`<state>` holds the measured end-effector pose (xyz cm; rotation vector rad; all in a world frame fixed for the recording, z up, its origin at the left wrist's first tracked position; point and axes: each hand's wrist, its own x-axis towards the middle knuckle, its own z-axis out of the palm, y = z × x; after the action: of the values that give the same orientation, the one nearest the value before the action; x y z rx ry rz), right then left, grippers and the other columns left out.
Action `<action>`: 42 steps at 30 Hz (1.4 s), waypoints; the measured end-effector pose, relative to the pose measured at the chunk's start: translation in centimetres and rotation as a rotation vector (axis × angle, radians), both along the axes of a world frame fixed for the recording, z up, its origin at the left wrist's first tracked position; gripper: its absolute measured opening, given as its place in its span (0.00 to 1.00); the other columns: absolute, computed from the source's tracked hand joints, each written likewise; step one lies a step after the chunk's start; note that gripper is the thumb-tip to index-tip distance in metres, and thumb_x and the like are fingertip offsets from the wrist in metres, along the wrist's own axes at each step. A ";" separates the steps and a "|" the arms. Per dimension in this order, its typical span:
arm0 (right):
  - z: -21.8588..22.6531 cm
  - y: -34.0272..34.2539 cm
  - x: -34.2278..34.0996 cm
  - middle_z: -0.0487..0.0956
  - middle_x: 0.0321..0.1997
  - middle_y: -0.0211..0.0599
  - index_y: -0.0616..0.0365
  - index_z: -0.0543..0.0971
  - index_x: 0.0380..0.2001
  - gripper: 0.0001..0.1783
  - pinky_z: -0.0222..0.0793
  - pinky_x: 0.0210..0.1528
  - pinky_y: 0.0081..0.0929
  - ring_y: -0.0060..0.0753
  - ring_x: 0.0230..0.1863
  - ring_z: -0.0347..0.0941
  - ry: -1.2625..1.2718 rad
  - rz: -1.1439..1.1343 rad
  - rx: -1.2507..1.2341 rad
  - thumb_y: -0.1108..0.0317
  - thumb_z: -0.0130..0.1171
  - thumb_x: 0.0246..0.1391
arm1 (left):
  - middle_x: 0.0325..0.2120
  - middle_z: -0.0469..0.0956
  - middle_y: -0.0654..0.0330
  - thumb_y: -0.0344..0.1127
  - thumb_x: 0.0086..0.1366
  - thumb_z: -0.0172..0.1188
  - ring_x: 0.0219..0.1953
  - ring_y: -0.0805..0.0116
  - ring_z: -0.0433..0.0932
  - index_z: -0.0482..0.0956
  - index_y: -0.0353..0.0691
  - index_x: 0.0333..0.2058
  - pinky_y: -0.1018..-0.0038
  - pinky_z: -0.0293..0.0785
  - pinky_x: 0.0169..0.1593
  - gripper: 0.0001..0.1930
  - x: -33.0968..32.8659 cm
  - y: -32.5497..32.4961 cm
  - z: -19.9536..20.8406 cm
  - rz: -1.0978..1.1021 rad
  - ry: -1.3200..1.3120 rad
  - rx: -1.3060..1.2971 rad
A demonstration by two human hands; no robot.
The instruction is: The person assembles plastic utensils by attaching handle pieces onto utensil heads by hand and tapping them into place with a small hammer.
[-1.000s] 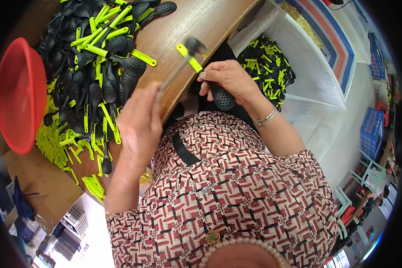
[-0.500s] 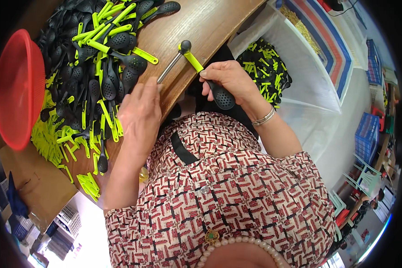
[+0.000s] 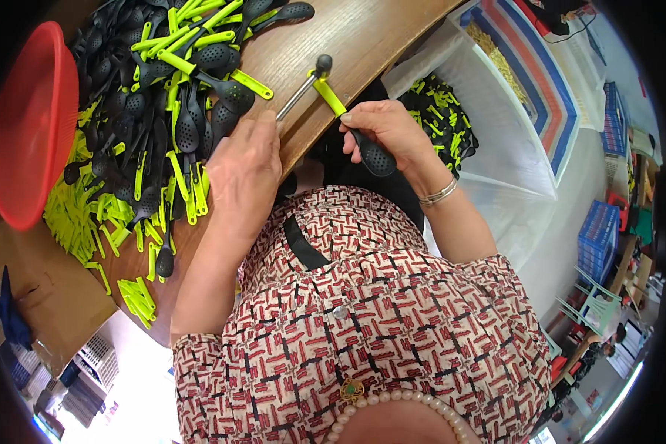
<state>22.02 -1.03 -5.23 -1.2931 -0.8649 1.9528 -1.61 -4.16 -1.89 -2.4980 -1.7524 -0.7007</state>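
Note:
My right hand (image 3: 392, 129) pinches a perforated spoon (image 3: 376, 157) at its neck. Its black, hole-dotted head hangs below the fingers, and its lime-green handle points up and left over the table edge. The handle's far end meets the black knob (image 3: 323, 64) on a thin metal rod (image 3: 296, 98); whether the two touch or only overlap, I cannot tell. My left hand (image 3: 244, 163) is closed around the rod's lower end, its back toward me and its fingertips hidden. Left of it lies a large pile of black spoons with green handles (image 3: 229, 96).
Loose green handles (image 3: 70, 218) are heaped on the wooden table (image 3: 362, 29). A red plastic basin (image 3: 29, 133) stands at the far left above a cardboard box (image 3: 52, 303). To the right, a white-lined container (image 3: 496, 126) holds several black-and-green utensils (image 3: 440, 111).
The whole view has shifted slightly, with the table and pile now further up and right. Both hands keep their holds, and the spoon and rod stay in nearly the same position to each other.

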 end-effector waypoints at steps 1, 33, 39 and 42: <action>0.1 0.1 -0.1 0.82 0.23 0.45 0.69 0.80 0.31 0.12 0.73 0.20 0.22 0.30 0.18 0.77 -0.009 0.008 -0.006 0.68 0.59 0.61 | 0.29 0.78 0.55 0.33 0.65 0.61 0.29 0.51 0.79 0.79 0.43 0.43 0.60 0.75 0.32 0.08 -0.1 0.3 0.9 0.006 -0.018 -0.024; 1.7 1.0 1.7 0.78 0.16 0.37 0.66 0.80 0.33 0.15 0.69 0.16 0.20 0.26 0.13 0.74 -0.205 0.235 -0.032 0.62 0.58 0.63 | 0.28 0.78 0.53 0.33 0.66 0.60 0.27 0.51 0.79 0.80 0.41 0.43 0.61 0.75 0.31 0.08 -1.7 -0.4 2.1 0.069 -0.157 0.034; 1.1 1.4 2.1 0.78 0.17 0.36 0.66 0.80 0.34 0.16 0.71 0.16 0.20 0.26 0.14 0.75 -0.148 0.205 -0.097 0.61 0.58 0.64 | 0.28 0.78 0.53 0.30 0.65 0.62 0.28 0.52 0.79 0.81 0.41 0.45 0.62 0.75 0.32 0.11 -1.5 -0.8 2.2 0.035 -0.276 0.101; 2.4 1.1 1.3 0.79 0.17 0.39 0.65 0.80 0.32 0.15 0.71 0.17 0.21 0.27 0.14 0.75 -0.242 0.222 -0.007 0.62 0.59 0.62 | 0.25 0.76 0.58 0.34 0.66 0.59 0.24 0.56 0.78 0.78 0.45 0.43 0.64 0.75 0.29 0.08 -1.3 -1.3 0.5 0.005 0.180 0.042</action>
<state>23.36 0.11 -2.87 -1.5150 -1.1636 1.9930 -2.91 -5.49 -1.42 -2.4412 -1.6645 -0.4890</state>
